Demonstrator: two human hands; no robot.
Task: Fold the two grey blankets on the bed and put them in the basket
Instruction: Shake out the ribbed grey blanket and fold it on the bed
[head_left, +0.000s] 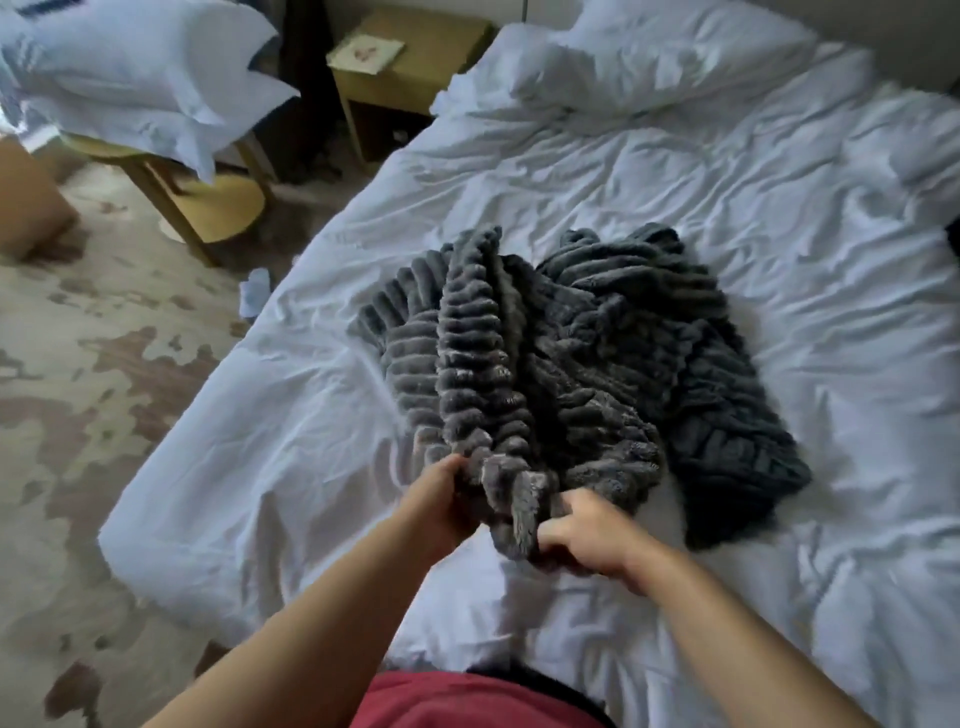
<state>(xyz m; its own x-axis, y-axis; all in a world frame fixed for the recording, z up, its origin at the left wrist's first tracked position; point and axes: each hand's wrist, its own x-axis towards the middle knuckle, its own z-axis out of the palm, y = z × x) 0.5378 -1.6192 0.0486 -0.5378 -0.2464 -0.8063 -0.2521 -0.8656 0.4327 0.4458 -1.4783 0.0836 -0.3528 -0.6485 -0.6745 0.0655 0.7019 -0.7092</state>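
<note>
On the bed (675, 208), two grey blankets (571, 364), both hands gripping one.

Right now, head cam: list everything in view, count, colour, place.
lighter blanket: 1, grey, bunched mid-bed
darker blanket: 1, dark grey, right of it
bed: 1, white wrinkled sheet, right side
pillow: 1, white, bed head
nightstand: 1, light wood, beside bed head
side table: 1, light wood, far left, under white bedding
carpet: 1, beige-brown, left
left hand: 1, grips lighter blanket
right hand: 1, grips lighter blanket
</note>
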